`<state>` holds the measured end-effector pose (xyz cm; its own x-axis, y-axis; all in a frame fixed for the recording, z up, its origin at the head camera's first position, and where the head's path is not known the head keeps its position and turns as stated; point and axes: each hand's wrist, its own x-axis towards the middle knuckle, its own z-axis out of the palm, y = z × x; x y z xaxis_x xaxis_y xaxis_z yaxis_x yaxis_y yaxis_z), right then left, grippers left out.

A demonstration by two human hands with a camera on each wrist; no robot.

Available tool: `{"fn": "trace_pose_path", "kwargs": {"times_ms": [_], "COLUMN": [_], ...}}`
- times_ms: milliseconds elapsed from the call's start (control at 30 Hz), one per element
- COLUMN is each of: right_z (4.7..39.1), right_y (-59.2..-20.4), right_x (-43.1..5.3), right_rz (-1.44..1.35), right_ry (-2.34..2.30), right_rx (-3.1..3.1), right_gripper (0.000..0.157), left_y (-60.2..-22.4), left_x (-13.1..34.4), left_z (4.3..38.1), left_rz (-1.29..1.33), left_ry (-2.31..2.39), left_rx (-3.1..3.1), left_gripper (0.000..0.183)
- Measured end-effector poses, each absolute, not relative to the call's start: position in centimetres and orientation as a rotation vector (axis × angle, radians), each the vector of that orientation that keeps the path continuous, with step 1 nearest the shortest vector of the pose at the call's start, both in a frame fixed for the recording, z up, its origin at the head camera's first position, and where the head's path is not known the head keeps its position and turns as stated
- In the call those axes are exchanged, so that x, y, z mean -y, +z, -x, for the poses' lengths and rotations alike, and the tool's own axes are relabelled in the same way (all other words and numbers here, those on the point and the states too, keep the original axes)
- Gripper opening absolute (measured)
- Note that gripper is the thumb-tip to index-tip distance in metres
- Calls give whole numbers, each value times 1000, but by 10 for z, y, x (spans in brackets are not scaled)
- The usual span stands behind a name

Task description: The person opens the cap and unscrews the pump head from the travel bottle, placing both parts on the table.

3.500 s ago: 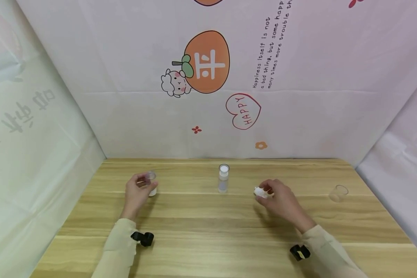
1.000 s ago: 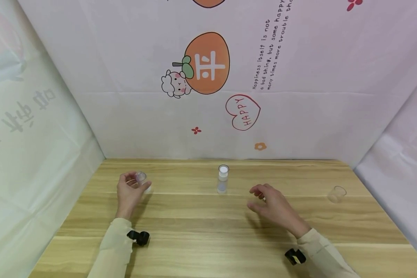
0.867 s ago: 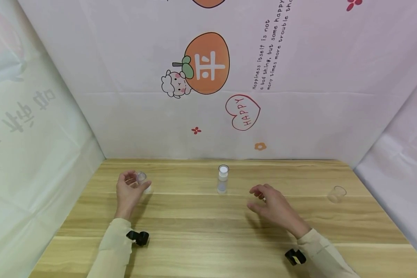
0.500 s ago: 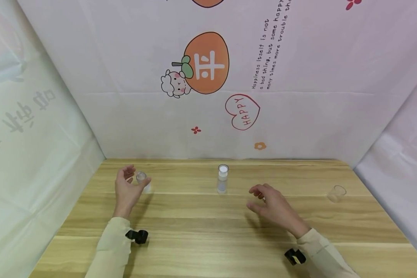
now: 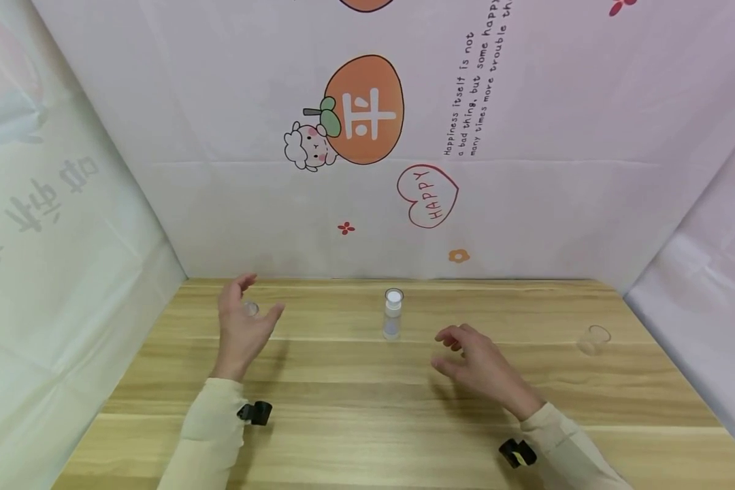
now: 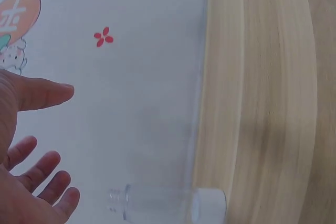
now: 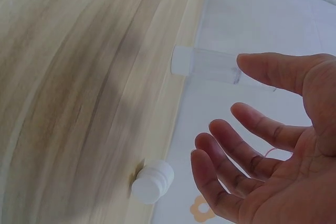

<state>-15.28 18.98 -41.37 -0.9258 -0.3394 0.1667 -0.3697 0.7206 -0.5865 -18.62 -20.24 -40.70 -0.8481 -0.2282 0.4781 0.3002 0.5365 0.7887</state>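
Observation:
My left hand (image 5: 245,328) hovers with fingers spread above a clear bottle (image 5: 252,308), mostly hidden behind it in the head view. The left wrist view shows this bottle (image 6: 160,203) with a threaded, uncapped neck and a white base, apart from the fingers. My right hand (image 5: 484,367) holds nothing, its fingers relaxed and slightly bent. Below it on the table sits a small white stepped piece, like a cap or pump top (image 7: 152,182), covered by the hand in the head view. Mid-table stands a clear bottle with a white top (image 5: 393,314).
A clear, open-rimmed cylinder, like a small cup or overcap (image 5: 594,339), stands at the right on the wooden table (image 5: 355,422). A printed white cloth (image 5: 251,224) rises behind the table's back edge, with more white cloth at both sides.
The right hand has set down the white piece it held 3.5 s ago, and now stays nearly still. The left hand has let go of the bottle, spread its fingers and risen.

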Motion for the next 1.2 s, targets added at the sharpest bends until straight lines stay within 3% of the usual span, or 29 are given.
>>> {"fn": "trace_pose_path", "kwargs": {"times_ms": [700,1200], "right_z": [149,146], "right_y": [-423,-427], "right_x": [-173,-167], "right_rz": [-692,-806], "right_ry": [1183,1378], "right_rx": [2773,2800], "right_gripper": [22,26], "left_y": [-423,-440], "left_x": [121,76], "left_z": [192,201], "left_rz": [346,326], "left_ry": [-1358,-1703], "left_rx": [2384,2437], "left_gripper": [58,49]}}
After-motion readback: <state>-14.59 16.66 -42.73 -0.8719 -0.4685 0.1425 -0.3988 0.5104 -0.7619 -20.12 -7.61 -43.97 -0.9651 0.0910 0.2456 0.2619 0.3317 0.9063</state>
